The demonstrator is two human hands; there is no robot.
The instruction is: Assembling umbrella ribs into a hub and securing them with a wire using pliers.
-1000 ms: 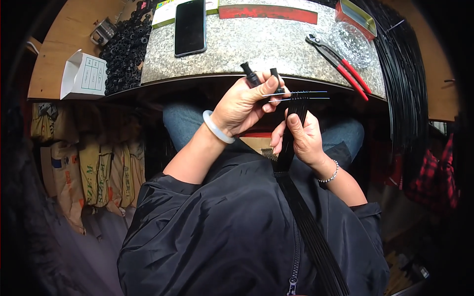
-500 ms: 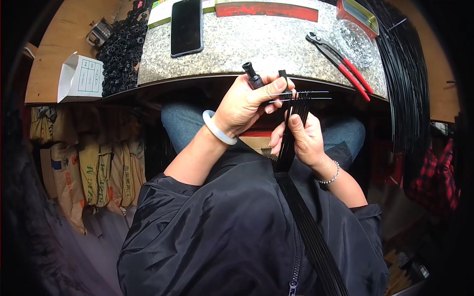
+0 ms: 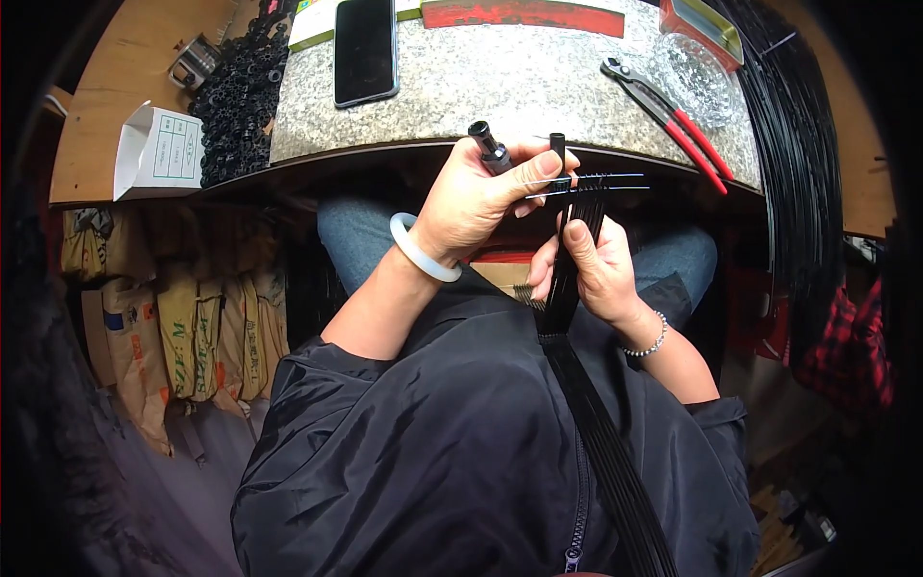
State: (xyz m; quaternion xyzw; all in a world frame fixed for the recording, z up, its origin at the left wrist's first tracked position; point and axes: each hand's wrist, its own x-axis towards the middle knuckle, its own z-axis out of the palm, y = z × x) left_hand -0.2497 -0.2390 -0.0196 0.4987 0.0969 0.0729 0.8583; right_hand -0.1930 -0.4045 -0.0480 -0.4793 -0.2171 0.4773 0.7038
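- A bundle of long, narrow black strips (image 3: 611,423) hangs in front of the table's near edge, running from between the person's hands down over the lap and the dark smock.
- Left hand (image 3: 481,197): fingers curled around a dark, hollow-ended tube (image 3: 488,146), which pokes up above the knuckles; the thumb presses near two thin wires. A short black piece (image 3: 557,156) stands upright beside the thumb tip; whether it is gripped, I cannot tell.
- Right hand (image 3: 598,269): grasping the strips just below the wires, thumb on top, fingers behind.
- The thin, pale wires (image 3: 632,175) lie side by side across the upper strips, their free ends pointing right.
- Handling, as a judgement: the strips look light, smooth and rather slippery, springy along their length and apt to fan apart. The best hold is probably flat, close below the wires. The wires seem stiff but easily bent; the tube looks hard and light.
- The table (image 3: 423,77) has a speckled, stone-like top. Near its right edge lie red-handled pliers (image 3: 673,125) and a clear, faceted glass dish (image 3: 694,82); toward its far edge, a flat, glossy phone (image 3: 365,53) and a worn red bar (image 3: 524,16).
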